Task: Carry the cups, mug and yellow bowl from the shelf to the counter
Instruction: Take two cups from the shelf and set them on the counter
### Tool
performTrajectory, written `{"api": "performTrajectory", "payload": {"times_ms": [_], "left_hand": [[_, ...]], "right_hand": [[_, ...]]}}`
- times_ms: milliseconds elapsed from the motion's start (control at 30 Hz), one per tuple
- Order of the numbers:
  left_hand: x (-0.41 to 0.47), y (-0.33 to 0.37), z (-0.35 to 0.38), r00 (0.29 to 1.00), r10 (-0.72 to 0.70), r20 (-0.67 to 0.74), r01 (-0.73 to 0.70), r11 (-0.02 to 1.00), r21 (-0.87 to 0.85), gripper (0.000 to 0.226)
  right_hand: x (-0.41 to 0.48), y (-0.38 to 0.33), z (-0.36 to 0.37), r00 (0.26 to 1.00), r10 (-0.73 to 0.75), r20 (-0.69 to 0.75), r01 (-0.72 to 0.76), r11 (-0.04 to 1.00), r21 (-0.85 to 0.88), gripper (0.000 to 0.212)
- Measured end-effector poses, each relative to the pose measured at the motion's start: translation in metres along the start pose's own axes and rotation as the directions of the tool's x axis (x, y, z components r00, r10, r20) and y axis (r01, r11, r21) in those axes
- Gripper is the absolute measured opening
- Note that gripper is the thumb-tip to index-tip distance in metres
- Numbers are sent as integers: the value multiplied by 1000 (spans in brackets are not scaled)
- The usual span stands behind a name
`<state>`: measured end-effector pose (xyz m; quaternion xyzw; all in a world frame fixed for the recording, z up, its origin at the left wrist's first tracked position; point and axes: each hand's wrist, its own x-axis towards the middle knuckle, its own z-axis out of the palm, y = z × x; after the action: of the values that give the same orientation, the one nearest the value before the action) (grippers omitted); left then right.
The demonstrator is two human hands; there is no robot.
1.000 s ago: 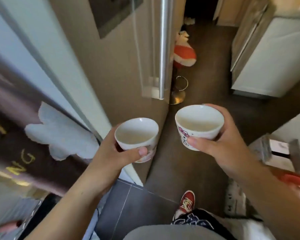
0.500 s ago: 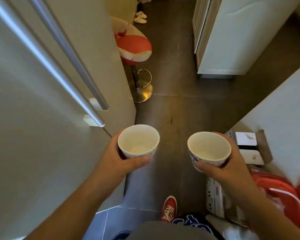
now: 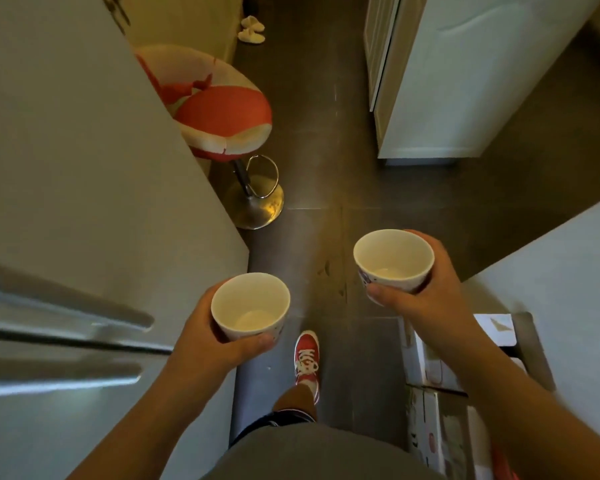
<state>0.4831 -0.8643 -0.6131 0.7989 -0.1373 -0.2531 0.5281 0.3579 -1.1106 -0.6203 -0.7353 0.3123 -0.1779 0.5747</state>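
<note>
Fingers (image 3: 253, 342) of the left hand (image 3: 205, 337) wrap one white cup (image 3: 250, 308); the right hand (image 3: 426, 299) grips the other cup (image 3: 394, 265), both upright in mid-air. Probably glazed ceramic: rigid, breakable, slick, so grip the wall below the rim. Versus 0.5 s ago: right cup higher, stool (image 3: 222, 123) nearer.

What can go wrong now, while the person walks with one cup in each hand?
1. The left hand and right hand each pinch a handleless cup, left cup, right cup; one could slip.
2. The bar stool base juts into the narrow floor path; a foot might catch it.
3. Boxes crowd the right side.
</note>
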Motion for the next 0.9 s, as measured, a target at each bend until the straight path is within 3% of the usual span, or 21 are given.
{"api": "performTrajectory", "payload": {"times_ms": [200, 300, 400, 600, 667, 900], "left_hand": [[140, 35, 42, 996, 20, 89, -18, 999, -33, 67], [203, 67, 71, 980, 42, 192, -34, 998, -45, 73], [258, 102, 106, 952, 78, 296, -65, 996, -56, 62], [358, 163, 190, 875, 133, 466, -113, 991, -71, 66], [391, 181, 222, 857, 146, 495, -121, 989, -81, 68], [488, 242, 302, 834, 136, 535, -161, 987, -1, 72]], "right_hand": [[96, 0, -27, 994, 73, -85, -75, 997, -24, 85], [128, 0, -51, 982, 89, -166, -100, 993, -58, 83], [157, 5, -77, 962, 124, -245, -141, 988, -55, 76], [217, 27, -133, 906, 181, -383, -187, 982, 21, 92], [243, 39, -157, 901, 239, -361, -247, 969, 26, 83], [355, 67, -224, 860, 282, -424, -284, 957, 60, 84]]}}
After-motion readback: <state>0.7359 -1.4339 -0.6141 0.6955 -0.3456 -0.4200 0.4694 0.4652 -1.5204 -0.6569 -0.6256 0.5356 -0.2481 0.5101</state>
